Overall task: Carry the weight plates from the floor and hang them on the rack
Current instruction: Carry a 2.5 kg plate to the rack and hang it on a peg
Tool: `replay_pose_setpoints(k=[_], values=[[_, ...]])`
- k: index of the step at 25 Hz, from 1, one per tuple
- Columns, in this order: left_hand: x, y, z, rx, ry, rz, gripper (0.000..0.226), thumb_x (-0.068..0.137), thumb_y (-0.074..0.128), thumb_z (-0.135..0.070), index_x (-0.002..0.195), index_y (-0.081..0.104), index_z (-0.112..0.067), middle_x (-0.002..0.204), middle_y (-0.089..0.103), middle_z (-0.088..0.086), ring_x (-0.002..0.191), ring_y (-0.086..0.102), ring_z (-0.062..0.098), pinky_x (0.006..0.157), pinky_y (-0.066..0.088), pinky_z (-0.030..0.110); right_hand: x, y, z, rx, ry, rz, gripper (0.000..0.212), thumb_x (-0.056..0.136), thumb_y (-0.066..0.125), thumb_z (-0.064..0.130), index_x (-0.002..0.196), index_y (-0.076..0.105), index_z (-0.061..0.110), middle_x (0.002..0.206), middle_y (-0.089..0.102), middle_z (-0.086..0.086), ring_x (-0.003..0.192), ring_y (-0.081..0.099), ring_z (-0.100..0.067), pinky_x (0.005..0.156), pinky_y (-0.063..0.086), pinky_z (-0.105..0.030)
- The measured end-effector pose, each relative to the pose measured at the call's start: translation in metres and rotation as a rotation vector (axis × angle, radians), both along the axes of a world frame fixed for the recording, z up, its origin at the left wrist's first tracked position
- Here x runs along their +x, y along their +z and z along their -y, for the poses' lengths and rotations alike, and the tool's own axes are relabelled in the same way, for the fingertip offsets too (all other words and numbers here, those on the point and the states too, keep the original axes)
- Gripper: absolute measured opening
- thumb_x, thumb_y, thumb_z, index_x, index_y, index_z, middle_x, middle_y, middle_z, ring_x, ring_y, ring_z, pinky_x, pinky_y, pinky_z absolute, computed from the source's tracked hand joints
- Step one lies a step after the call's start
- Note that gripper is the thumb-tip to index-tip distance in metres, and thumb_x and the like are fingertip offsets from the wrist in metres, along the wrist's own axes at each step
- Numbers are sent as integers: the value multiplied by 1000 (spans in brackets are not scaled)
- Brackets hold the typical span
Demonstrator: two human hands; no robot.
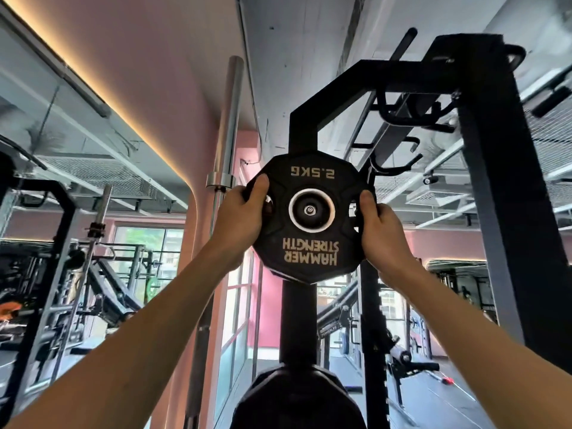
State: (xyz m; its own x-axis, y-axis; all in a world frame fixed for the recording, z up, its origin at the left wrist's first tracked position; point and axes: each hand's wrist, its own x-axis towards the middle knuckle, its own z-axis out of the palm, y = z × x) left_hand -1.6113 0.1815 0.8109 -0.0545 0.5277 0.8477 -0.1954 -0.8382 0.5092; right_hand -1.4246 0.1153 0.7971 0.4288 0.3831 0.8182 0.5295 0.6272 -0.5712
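Note:
A black 2.5 kg weight plate [311, 243] with upside-down gold lettering is held up at head height against the black rack upright [303, 125]. Its white-ringed centre hole sits over a rack peg [310, 210], whose end shows inside the hole. My left hand [240, 212] grips the plate's left edge, thumb on its face. My right hand [379, 226] grips the right edge the same way. Below, a larger black plate [297, 400] hangs on the same upright.
A chrome barbell [227, 128] stands upright just left of the rack. A thick black rack post [495, 196] rises on the right, with hooks [399, 162] behind the plate. Benches and other gym machines fill the floor at left and right.

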Motion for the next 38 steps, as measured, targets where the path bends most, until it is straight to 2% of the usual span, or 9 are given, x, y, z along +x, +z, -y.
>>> replay_pose_setpoints(k=[5, 8, 16, 19, 23, 26, 30, 35, 38], values=[[12, -3, -49, -12, 14, -45, 48, 97, 48, -56, 108, 64, -12, 90, 70, -2, 79, 69, 14, 68, 52, 26, 19, 1, -32, -10, 93, -24, 49, 99, 38, 52, 116, 56, 9, 103, 67, -4, 92, 65, -14, 63, 51, -21], [19, -4, -69, -18, 10, -64, 48, 98, 46, -53, 117, 62, -13, 104, 71, 0, 87, 68, 9, 66, 49, 19, 25, 0, -48, -11, 95, -19, 50, 99, 38, 53, 118, 54, 9, 104, 66, -3, 95, 65, -13, 63, 49, -21], [32, -7, -90, -26, -33, -57, 45, 100, 46, -48, 112, 61, -7, 90, 68, -4, 73, 64, 2, 50, 45, 8, 34, -7, -74, 2, 109, -25, 43, 100, 36, 49, 118, 52, 14, 100, 65, 5, 89, 63, -4, 58, 50, -13], [33, -7, -99, -19, -32, -76, 49, 99, 46, -51, 114, 61, -8, 98, 68, 0, 83, 66, 9, 61, 47, 16, 38, -9, -82, 17, 112, -26, 46, 100, 38, 51, 121, 53, 13, 109, 66, -2, 97, 65, -11, 72, 53, -23], [37, -11, -101, -13, -8, -73, 47, 98, 45, -55, 115, 57, -13, 103, 66, 0, 92, 65, 12, 71, 48, 24, 39, -11, -84, 37, 143, -22, 37, 100, 39, 48, 117, 52, 17, 99, 66, 6, 87, 64, 0, 60, 51, -12], [40, -15, -97, -15, 22, -82, 41, 100, 44, -50, 119, 52, -14, 102, 63, -4, 93, 63, 9, 72, 47, 24, 38, -15, -80, 10, 207, -36, 34, 99, 44, 46, 118, 52, 19, 106, 68, 2, 91, 67, -5, 69, 54, -20], [31, -30, -91, 111, 308, -156, 40, 101, 44, -40, 131, 51, -13, 119, 58, 9, 106, 61, 23, 88, 51, 36, 34, -34, -62, 37, 86, 41, 28, 99, 51, 36, 125, 52, 25, 107, 65, 3, 89, 68, -8, 65, 60, -28], [10, -68, -57, 76, 265, -147, 30, 99, 51, -38, 128, 52, -28, 128, 53, -2, 95, 57, -6, 72, 42, 5, 33, -71, -32, 37, -5, 65, 21, 97, 52, 39, 117, 53, 31, 109, 60, 6, 91, 64, -11, 65, 61, -32], [-2, -111, -36, 25, 192, -149, 19, 99, 53, -39, 116, 56, -32, 124, 56, -4, 96, 57, -6, 85, 50, 20, 27, -110, -10, -27, 60, 27, 11, 97, 51, 42, 100, 58, 34, 104, 62, 6, 88, 66, -11, 68, 58, -32]])
